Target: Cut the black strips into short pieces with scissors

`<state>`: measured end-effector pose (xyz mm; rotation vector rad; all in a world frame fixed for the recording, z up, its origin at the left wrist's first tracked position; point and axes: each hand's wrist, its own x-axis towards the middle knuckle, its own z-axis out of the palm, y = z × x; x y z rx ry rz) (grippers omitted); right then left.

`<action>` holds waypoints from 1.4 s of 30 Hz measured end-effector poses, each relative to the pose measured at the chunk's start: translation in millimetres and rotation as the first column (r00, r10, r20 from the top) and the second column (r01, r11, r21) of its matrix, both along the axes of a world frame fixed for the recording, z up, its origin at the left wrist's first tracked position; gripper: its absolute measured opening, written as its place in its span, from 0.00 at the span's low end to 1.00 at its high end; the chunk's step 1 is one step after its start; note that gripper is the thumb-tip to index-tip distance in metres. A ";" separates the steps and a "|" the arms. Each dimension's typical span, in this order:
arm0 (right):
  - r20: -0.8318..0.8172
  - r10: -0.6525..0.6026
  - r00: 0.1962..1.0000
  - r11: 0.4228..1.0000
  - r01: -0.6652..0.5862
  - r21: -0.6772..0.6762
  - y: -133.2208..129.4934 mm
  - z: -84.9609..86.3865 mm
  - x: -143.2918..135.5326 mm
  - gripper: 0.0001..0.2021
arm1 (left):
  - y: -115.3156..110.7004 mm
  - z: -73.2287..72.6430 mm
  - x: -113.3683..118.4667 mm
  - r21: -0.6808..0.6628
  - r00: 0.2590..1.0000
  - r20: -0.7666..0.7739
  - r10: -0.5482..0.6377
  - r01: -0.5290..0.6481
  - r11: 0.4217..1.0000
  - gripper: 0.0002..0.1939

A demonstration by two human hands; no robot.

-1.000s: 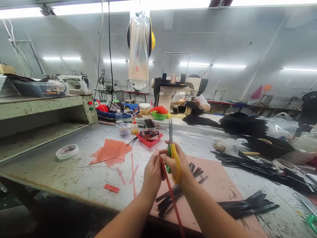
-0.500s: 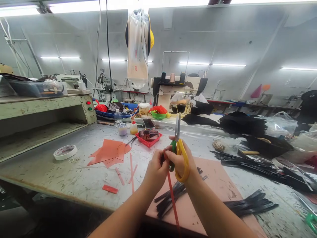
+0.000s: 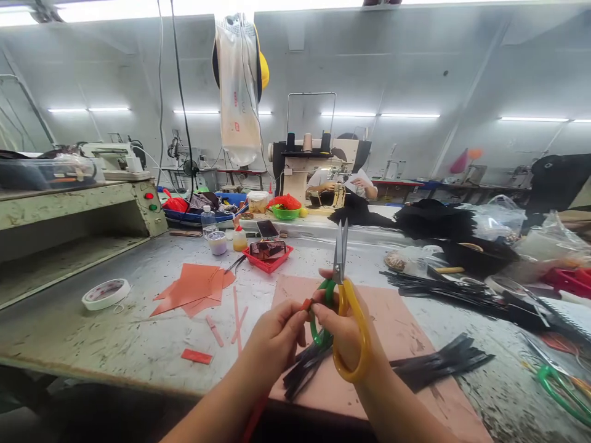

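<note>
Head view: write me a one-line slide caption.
Left hand pinches a red strip while the right hand holds green-and-yellow scissors above a pink sheet.

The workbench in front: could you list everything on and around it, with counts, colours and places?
Metal scissors: 1, yellow-and-green handles, right hand
Narrow strip: 1, red, left fingertips
Thin sheets: several, orange-red, bench left
Round tape roll: 1, white, far left
Plastic tray: 1, red, mid-bench, phone inside
Large flat sheet: 1, pink, below hands
Thin-strip bundles: several, black, centre and right
Round bowl: 1, green, bench back
Thread cones: 3, two black, one beige, on machine
Big sewing machine: 1, beige, behind bench
Long plastic bag: 1, translucent, hanging
Other items: many, mixed, partly hidden
Left hand: 1, bare, centre
Right hand: 1, bare, centre
</note>
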<state>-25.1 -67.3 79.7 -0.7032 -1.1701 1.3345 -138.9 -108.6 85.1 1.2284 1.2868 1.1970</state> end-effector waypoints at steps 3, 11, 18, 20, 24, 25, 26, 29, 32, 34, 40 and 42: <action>-0.013 0.012 1.000 0.999 -0.012 -0.037 -4.5 1.1 1.3 0.23 | -1.5 -2.4 -0.7 -0.022 0.999 0.033 -0.014 0.015 1.000 0.17; -0.067 0.029 0.997 0.998 -0.033 -0.048 -8.8 -0.4 7.8 0.22 | -6.8 -5.0 3.8 0.024 0.998 -0.012 0.065 -0.064 0.998 0.15; -0.068 0.071 0.995 0.997 -0.072 -0.024 -12.2 -5.3 13.2 0.23 | -9.8 -5.8 9.9 0.120 0.975 -0.134 0.175 -0.159 0.980 0.12; -0.061 0.053 0.997 0.998 -0.055 -0.022 -11.5 -7.1 12.6 0.23 | -10.1 -5.5 10.9 0.125 0.971 -0.155 0.182 -0.164 0.979 0.12; -0.053 0.011 0.999 1.000 -0.012 -0.015 -8.7 -8.1 10.5 0.23 | -10.9 -4.3 12.7 0.157 0.960 -0.187 0.209 -0.181 0.971 0.11; -0.048 0.010 0.999 1.000 -0.010 -0.015 -8.5 -7.2 10.5 0.22 | -11.0 -4.1 13.0 0.165 0.957 -0.197 0.214 -0.183 0.969 0.11; -0.039 0.011 0.999 1.000 -0.012 -0.016 -8.7 -6.0 10.8 0.22 | -11.0 -4.1 13.2 0.169 0.953 -0.209 0.218 -0.184 0.968 0.11; -0.023 0.011 1.000 1.000 -0.011 -0.014 -10.2 -2.1 12.5 0.21 | -10.6 -5.0 13.3 0.186 0.944 -0.245 0.221 -0.178 0.966 0.11; -0.035 0.016 0.999 1.000 -0.016 -0.004 -11.2 -1.2 13.1 0.21 | -9.9 -6.2 13.4 0.212 0.938 -0.264 0.224 -0.170 0.962 0.11; -0.042 0.027 0.999 1.000 -0.027 -0.009 -10.8 -2.2 12.7 0.21 | -9.7 -6.2 14.0 0.222 0.936 -0.267 0.228 -0.171 0.960 0.10; -0.025 0.012 1.000 1.000 -0.012 -0.007 4.1 4.0 25.8 0.21 | -14.8 -7.2 17.3 0.220 0.938 -0.282 0.203 -0.143 0.965 0.11; -0.004 -0.062 0.998 0.997 0.062 0.041 16.3 13.7 40.0 0.22 | -19.0 -11.6 17.0 0.202 0.939 -0.291 0.184 -0.128 0.971 0.12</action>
